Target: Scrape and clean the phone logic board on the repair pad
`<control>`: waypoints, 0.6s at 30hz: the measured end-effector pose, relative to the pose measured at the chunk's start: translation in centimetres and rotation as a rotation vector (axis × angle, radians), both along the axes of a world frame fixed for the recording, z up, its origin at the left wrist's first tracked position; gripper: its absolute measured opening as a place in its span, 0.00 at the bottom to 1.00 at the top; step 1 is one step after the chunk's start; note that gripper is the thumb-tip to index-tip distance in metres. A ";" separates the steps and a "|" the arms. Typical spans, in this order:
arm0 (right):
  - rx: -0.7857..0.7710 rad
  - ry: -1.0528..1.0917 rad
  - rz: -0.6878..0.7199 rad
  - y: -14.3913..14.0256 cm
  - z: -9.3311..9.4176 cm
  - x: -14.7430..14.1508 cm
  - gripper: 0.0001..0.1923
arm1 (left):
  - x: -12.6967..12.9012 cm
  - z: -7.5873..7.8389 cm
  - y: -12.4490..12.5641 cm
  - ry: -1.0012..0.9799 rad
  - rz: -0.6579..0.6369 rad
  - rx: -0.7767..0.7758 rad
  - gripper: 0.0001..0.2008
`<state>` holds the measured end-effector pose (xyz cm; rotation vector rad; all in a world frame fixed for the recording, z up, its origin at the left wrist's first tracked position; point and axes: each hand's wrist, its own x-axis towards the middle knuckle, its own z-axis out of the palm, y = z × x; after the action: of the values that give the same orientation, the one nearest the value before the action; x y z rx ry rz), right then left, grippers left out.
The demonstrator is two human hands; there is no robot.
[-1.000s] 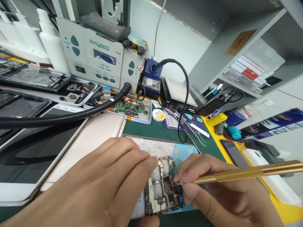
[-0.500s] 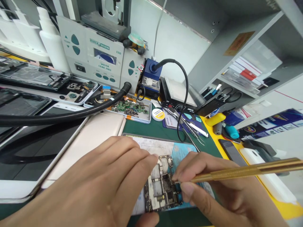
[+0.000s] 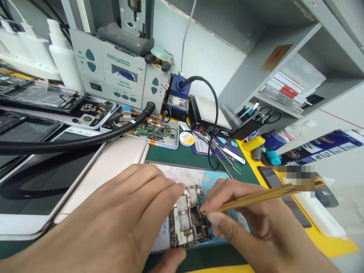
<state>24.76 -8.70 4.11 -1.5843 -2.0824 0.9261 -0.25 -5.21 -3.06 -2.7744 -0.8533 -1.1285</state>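
Head view, from the left edge of the bench across to the right. A thick black hose (image 3: 71,141) runs in from the left edge over a row of opened phones (image 3: 42,96) and a pale gold phone back (image 3: 119,159), ending at the grey rework station (image 3: 119,77) along the rear edge. White bottles (image 3: 64,57) stand left of that station. In front of it sits a metal tray (image 3: 153,132) of small green circuit parts, with a round yellow tin (image 3: 187,139) just beside its right end.

Near the front edge, the left hand (image 3: 113,220) lies flat with its fingers together and stretched out, the fingertips (image 3: 178,189) pressing on the left side of the circuit board (image 3: 189,223); the thumb curls under at the front. The board lies on a blue and white work pad (image 3: 199,178) on the green mat (image 3: 184,155).

The right hand (image 3: 256,231) comes in from the front right corner, thumb and forefinger pinched tight on a brass-coloured tool (image 3: 256,197), whose tip touches the right part of the board. The tool's far end is blurred.

Behind the right hand, a black cable (image 3: 213,113) loops down from a blue holder (image 3: 178,93), next to tweezers (image 3: 224,155). Farther right, on the yellow mat (image 3: 321,239), lies a dark phone (image 3: 287,201).
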 end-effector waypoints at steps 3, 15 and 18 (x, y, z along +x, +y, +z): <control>-0.026 0.047 -0.007 0.0 -0.2 0.0 0.06 | 0.0 0.0 0.1 -0.003 -0.005 0.030 0.19; 0.085 0.560 -0.222 -0.7 -1.9 0.2 0.06 | -0.7 -0.8 -0.2 -0.006 -0.011 -0.067 0.28; 0.254 0.474 -0.107 -0.9 -2.3 0.0 0.14 | -0.7 -1.0 -0.5 -0.050 -0.007 -0.150 0.28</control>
<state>24.80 -9.59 1.78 -1.1943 -1.6902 0.8589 -0.91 -5.73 -4.09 -2.8814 -0.9729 -1.1873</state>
